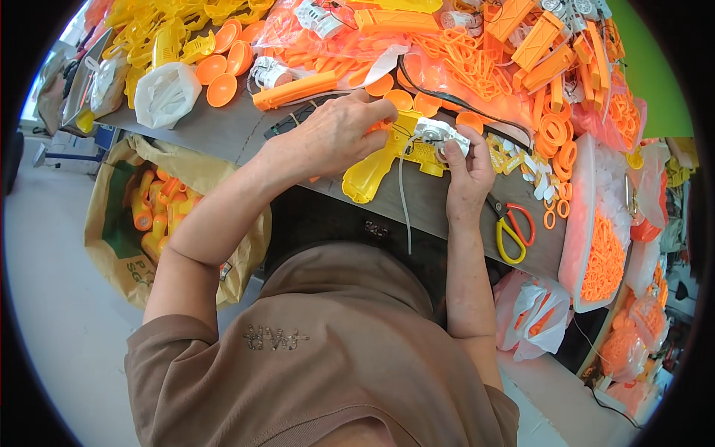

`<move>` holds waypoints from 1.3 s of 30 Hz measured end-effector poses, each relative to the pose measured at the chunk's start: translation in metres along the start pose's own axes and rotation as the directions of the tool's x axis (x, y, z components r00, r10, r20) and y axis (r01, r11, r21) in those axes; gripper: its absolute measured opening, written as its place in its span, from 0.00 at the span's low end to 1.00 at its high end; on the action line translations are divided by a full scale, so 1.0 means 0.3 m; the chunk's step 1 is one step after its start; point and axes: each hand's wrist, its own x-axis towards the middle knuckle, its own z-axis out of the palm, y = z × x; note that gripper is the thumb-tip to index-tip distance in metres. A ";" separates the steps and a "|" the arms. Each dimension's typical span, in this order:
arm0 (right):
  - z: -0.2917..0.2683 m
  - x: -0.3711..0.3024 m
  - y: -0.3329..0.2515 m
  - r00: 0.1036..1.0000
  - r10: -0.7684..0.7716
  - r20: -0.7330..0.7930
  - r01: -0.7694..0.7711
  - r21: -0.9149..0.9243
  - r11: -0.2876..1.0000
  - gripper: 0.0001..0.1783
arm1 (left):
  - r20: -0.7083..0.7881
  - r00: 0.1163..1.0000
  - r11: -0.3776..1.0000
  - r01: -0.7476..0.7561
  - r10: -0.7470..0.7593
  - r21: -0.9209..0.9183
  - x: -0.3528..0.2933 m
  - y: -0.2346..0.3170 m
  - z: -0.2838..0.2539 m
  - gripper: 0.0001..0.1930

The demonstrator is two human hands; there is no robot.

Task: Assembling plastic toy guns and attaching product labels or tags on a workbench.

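My right hand [471,167] grips a white plastic gear mechanism [439,132] between thumb and fingers. From it a thin clear tube [404,201] hangs down past the table's edge. Just under the mechanism lies a yellow toy-gun half shell [366,177], its handle pointing toward me. My left hand [346,127] is over the shell's far left side, thumb and fingers drawn together. Some orange shows at those fingertips, but I cannot make out what they hold. Scissors [512,232] with one red and one yellow handle lie right of my right hand.
Orange cups [221,89], yellow shells [167,43] and orange rings [553,130] crowd the table's far side. A white-lined container [167,95] stands at left. Right is a bin of small orange parts [605,257]. Below left, a sack [112,246] holds orange-yellow pieces.
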 end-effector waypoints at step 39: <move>-0.007 0.005 0.008 0.998 0.057 0.034 -0.057 0.008 0.998 0.16 | 0.041 0.997 0.966 0.049 -0.061 0.252 0.075 0.046 0.042 0.13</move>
